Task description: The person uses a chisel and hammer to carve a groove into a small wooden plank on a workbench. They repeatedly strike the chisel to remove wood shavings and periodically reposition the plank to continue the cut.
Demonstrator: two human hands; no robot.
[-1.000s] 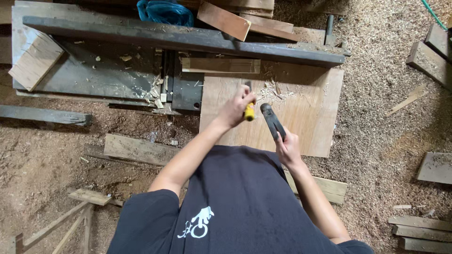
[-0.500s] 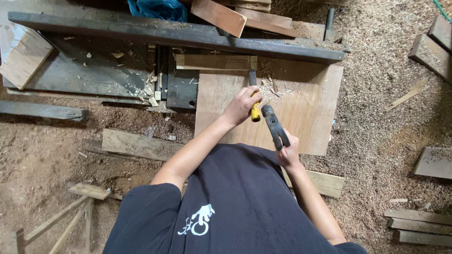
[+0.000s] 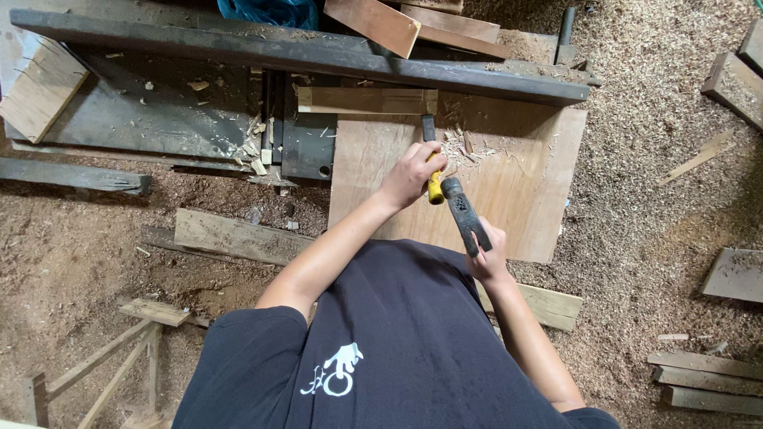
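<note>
Left hand (image 3: pixel 412 171) hides most of the chisel (image 3: pixel 433 163); its tip seems buried.

The chisel (image 3: pixel 433 163) had a yellow handle and a dark steel blade. It stood nearly upright, blade end pointing away from the person and set against the edge of the narrow wooden strip (image 3: pixel 367 101), among pale chips on the plywood sheet (image 3: pixel 509 199). The hammer (image 3: pixel 463 213) had a dark handle and a grey metal head; the head rested at the chisel's handle end.
</note>
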